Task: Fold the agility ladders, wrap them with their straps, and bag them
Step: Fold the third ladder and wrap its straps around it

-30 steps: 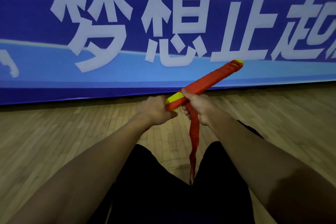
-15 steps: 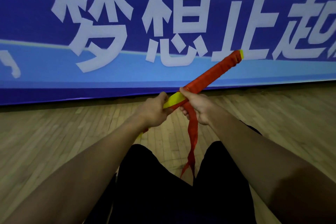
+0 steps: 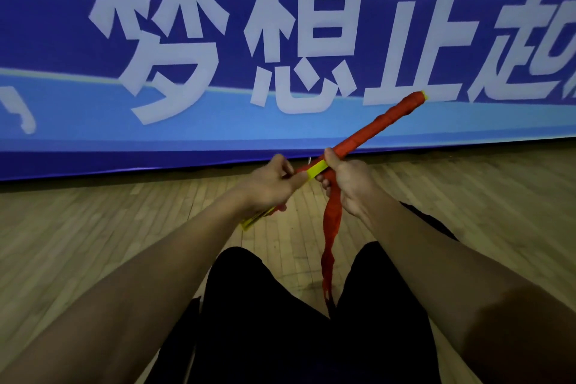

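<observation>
the ladder is a folded bundle of yellow rungs held in the air above the wood floor, tilted up to the right, its far part wound in red strap — bare yellow shows between the hands. the left hand grips the near end, fingers curled round it. the right hand grips the bundle at the wrap's edge, and the strap's loose tail hangs from it between the black-clad knees. a blue banner with white characters stands behind
</observation>
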`<action>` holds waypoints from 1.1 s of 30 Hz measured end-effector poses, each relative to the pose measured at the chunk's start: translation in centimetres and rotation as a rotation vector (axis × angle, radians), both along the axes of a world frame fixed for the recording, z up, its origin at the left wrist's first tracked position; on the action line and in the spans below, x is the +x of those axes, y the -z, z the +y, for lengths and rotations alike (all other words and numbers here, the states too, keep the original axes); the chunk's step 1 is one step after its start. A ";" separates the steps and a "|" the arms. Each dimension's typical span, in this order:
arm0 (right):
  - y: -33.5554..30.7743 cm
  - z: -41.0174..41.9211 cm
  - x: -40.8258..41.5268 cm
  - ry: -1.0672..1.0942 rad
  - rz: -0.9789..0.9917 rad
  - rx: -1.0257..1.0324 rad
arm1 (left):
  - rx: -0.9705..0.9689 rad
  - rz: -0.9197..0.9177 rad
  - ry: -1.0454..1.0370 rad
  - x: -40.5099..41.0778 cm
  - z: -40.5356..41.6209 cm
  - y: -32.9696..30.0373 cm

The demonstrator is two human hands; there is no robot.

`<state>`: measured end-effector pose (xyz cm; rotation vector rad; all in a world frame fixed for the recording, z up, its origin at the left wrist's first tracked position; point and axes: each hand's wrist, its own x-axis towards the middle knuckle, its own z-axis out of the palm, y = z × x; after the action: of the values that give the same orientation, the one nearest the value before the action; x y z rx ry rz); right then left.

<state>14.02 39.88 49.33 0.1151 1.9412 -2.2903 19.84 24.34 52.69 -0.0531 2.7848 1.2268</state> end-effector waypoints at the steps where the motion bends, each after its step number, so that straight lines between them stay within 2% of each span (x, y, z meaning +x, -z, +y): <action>1: 0.1 0.1 0.1 -0.017 0.034 -0.035 | 0.119 -0.121 -0.024 -0.1 -0.3 -0.6; 3: 0.3 0.4 0.3 -0.054 0.091 -0.085 | 0.266 -0.333 0.019 -0.1 -0.9 -1.4; 5: 0.2 0.7 0.5 -0.091 0.108 -0.081 | 0.370 -0.424 0.086 0.1 -1.3 -1.3; 7: -0.2 0.9 0.8 -0.134 0.078 -0.009 | 0.423 -0.337 0.034 -0.2 -1.2 -0.6; 8: -0.3 0.8 0.9 -0.151 0.055 0.056 | 0.373 -0.259 -0.018 -0.5 -1.0 -0.1; 10: -0.2 0.4 1.1 -0.149 0.013 0.155 | 0.105 -0.103 -0.093 -0.8 0.0 0.4; 13: -0.1 -0.3 1.1 -0.099 -0.016 0.162 | -0.458 0.139 -0.151 -0.1 2.0 1.5; 14: -0.1 -0.4 1.1 -0.081 -0.022 0.168 | -0.620 0.229 -0.129 0.3 2.3 2.0; 15: 0.0 -0.3 1.1 -0.078 -0.026 0.170 | -0.691 0.277 -0.068 0.6 2.4 2.4; 16: 0.1 0.0 1.1 -0.094 -0.027 0.158 | -0.656 0.257 0.014 0.8 2.0 2.5; 17: 0.4 0.3 1.1 -0.127 -0.021 0.134 | -0.502 0.179 0.084 0.8 1.3 2.3; 19: 0.8 0.8 1.2 -0.206 0.010 0.063 | -0.045 -0.060 0.120 0.8 0.0 1.2; 21: 0.9 0.9 1.3 -0.268 0.036 -0.005 | 0.259 -0.257 0.110 1.0 -0.9 0.6; 22: 0.6 0.9 1.4 -0.292 0.039 -0.020 | 0.324 -0.288 0.117 1.0 -1.2 0.6; 24: 0.0 0.6 1.4 -0.314 0.035 0.002 | 0.315 -0.212 0.116 0.6 -1.5 0.5; 26: -0.6 0.4 1.4 -0.317 0.013 0.059 | 0.070 -0.063 0.032 0.1 -1.6 0.2; 29: -0.9 -0.6 1.6 -0.236 -0.022 0.116 | -0.652 0.242 -0.087 0.1 -0.3 0.5; 30: -0.8 -0.9 1.5 -0.194 -0.036 0.102 | -0.830 0.353 -0.081 0.2 0.2 0.9; 31: -0.6 -1.1 1.4 -0.161 -0.052 0.076 | -0.902 0.440 -0.066 0.5 0.6 1.2; 32: -0.4 -1.0 1.3 -0.140 -0.065 0.048 | -0.875 0.468 -0.052 0.6 0.9 1.4; 33: -0.1 -1.0 1.3 -0.141 -0.070 0.033 | -0.761 0.422 -0.037 0.7 0.6 1.4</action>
<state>15.29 38.86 49.45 0.0593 1.8898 -2.1371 20.49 24.97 51.28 0.1127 3.4510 0.1133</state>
